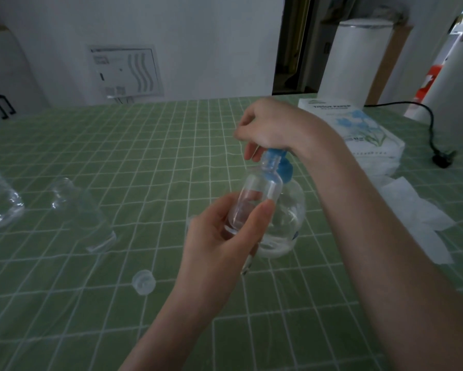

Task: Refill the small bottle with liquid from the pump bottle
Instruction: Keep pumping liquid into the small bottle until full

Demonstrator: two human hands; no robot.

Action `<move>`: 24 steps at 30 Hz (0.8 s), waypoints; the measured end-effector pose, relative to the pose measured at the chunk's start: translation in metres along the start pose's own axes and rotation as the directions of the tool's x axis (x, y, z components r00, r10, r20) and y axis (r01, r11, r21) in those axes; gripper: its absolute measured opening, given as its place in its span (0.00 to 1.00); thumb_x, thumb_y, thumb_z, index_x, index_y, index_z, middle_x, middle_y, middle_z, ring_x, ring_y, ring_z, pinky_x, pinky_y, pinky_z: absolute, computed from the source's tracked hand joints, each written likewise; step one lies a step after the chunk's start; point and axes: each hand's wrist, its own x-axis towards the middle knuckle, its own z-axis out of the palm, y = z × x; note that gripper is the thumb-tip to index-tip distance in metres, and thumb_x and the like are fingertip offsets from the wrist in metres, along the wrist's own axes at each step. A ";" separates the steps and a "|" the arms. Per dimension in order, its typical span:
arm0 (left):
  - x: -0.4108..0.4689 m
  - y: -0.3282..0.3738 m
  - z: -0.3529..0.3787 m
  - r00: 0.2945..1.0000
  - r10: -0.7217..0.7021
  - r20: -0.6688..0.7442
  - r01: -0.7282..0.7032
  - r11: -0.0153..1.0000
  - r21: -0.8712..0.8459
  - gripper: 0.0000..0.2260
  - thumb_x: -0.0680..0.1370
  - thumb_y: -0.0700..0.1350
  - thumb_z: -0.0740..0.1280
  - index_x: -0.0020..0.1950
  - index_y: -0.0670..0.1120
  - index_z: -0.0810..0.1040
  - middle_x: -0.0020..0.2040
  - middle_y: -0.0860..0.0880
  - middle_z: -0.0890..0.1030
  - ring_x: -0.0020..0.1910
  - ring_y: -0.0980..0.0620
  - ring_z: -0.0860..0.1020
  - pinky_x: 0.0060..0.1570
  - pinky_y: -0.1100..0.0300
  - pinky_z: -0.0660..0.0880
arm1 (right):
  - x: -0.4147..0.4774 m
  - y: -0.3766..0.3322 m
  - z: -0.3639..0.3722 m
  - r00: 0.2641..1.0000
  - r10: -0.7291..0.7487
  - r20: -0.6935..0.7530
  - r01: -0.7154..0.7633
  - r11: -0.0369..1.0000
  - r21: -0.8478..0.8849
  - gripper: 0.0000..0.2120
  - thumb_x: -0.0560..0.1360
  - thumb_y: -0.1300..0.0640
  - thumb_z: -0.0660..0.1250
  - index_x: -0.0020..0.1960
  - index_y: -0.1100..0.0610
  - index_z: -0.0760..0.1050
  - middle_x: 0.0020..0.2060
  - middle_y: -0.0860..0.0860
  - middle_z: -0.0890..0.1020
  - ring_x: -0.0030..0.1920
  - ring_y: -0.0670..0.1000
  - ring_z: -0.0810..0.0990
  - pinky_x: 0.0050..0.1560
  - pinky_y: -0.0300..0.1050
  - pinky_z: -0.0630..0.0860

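Observation:
My left hand (219, 236) grips a small clear bottle (259, 191), tilted, with its open neck held up against the blue pump spout. A little liquid shows at the bottle's bottom. The clear pump bottle (286, 223) stands on the green grid tablecloth right behind it, with liquid in its lower part. My right hand (268, 127) rests on top of the blue pump head (278, 162), fingers curled over it. The small bottle's clear cap (144, 281) lies on the cloth at the lower left.
Two clear plastic bottles (83, 212) (0, 199) lie at the left. A tissue paper pack (358, 129) and loose white tissues (417, 212) sit at the right, beside a black cord and plug (443, 156). The green tablecloth (118, 156) covers the table.

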 end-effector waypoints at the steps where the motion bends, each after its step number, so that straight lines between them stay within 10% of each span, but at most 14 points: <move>1: 0.000 0.000 0.000 1.000 -0.003 0.003 0.003 1.000 0.000 0.10 0.69 0.55 0.68 0.44 0.51 0.82 0.31 0.39 0.77 0.30 0.52 0.73 0.27 0.65 0.70 | 0.000 0.000 0.001 1.000 0.000 0.004 0.000 1.000 0.000 0.12 0.78 0.58 0.62 0.58 0.64 0.76 0.48 0.59 0.84 0.50 0.58 0.84 0.58 0.55 0.78; 24: 0.000 0.001 0.001 1.000 0.016 0.012 -0.016 1.000 -0.017 0.14 0.66 0.58 0.67 0.43 0.49 0.82 0.31 0.42 0.79 0.29 0.53 0.73 0.27 0.66 0.69 | 0.000 0.001 0.001 1.000 0.029 0.008 -0.029 1.000 0.008 0.13 0.79 0.59 0.61 0.59 0.64 0.76 0.50 0.60 0.84 0.51 0.59 0.84 0.59 0.54 0.78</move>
